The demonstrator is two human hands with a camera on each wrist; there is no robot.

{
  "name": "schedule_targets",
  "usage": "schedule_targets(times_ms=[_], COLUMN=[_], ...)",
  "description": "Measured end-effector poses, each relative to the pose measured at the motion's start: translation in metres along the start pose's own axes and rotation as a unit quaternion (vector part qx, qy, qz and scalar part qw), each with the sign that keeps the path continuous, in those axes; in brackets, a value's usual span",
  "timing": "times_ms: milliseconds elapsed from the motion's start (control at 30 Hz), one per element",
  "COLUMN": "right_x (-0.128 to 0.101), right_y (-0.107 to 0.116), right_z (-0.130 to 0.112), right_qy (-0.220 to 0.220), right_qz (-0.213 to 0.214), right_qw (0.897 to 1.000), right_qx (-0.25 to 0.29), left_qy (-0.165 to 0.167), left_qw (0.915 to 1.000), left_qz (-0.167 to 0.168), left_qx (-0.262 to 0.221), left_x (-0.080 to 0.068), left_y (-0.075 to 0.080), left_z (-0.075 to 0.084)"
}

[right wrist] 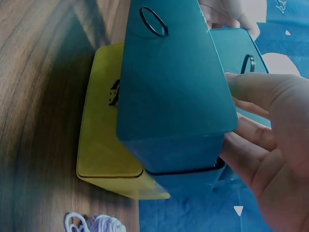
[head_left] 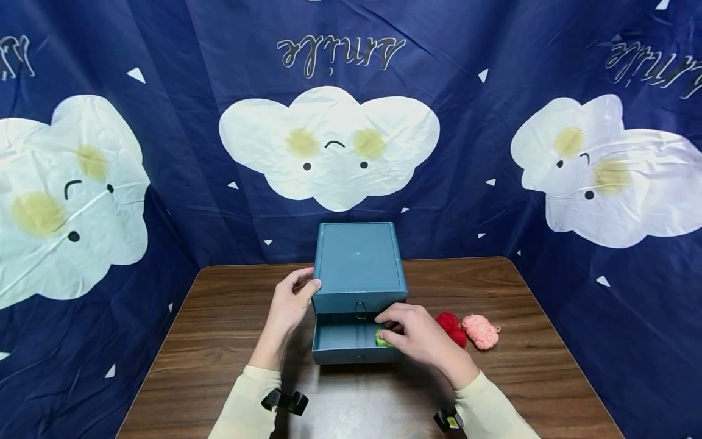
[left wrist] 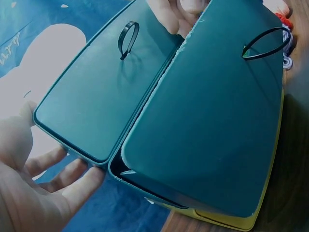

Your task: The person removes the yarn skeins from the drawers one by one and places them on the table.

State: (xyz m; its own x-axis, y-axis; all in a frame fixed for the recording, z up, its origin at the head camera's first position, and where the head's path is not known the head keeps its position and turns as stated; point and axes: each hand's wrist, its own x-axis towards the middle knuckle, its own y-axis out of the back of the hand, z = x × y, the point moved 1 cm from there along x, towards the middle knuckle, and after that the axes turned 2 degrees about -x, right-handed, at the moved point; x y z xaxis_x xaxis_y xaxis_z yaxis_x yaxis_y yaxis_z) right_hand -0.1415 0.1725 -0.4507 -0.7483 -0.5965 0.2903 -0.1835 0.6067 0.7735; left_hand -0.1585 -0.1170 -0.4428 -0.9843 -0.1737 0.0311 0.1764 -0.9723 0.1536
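Green yarn goes into the open drawer

Right hand [head_left: 419, 335] pinches the green yarn ball [head_left: 382, 338] inside the drawer [head_left: 345, 347]; left hand [head_left: 290, 302], fingers straight, braces the box [head_left: 359, 268] (best kept steady)

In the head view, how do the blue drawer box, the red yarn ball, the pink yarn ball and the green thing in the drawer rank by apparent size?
1. Blue drawer box, clearly largest.
2. Pink yarn ball and red yarn ball: they look about alike, so I do not rank them.
3. Green thing: smallest as seen, but the right hand covers most of it.

teal drawer box [head_left: 359, 262], green yarn [head_left: 381, 339], red yarn [head_left: 451, 326], pink yarn [head_left: 479, 331]
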Motion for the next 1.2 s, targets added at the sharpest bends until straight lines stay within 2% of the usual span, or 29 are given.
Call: schedule_targets(times_ms=[133,467,833,1200], right_x=[0.003,0.009,0.017,0.022], right_y=[-0.003,-0.005,-0.005,-0.001], right_z=[-0.003,-0.005,-0.006,-0.008], right_qy=[0.010,0.027,0.029,0.002], right_qz=[-0.016,-0.025,-0.083,-0.156], right_qw=[0.999,0.998,0.991,0.984], right_qx=[-0.027,-0.047,-0.102,-0.092], left_qy=[0.002,0.005,0.007,0.013], left_qw=[1.0000,1.0000,0.9999,0.9999], left_qz=[0.002,0.002,0.001,0.003], left_qx=[-0.003,-0.007,-0.011,-0.009], left_x=[0.001,0.002,0.002,0.003], left_y=[0.000,0.000,-0.001,0.000], left_z=[0.000,0.002,0.004,0.003])
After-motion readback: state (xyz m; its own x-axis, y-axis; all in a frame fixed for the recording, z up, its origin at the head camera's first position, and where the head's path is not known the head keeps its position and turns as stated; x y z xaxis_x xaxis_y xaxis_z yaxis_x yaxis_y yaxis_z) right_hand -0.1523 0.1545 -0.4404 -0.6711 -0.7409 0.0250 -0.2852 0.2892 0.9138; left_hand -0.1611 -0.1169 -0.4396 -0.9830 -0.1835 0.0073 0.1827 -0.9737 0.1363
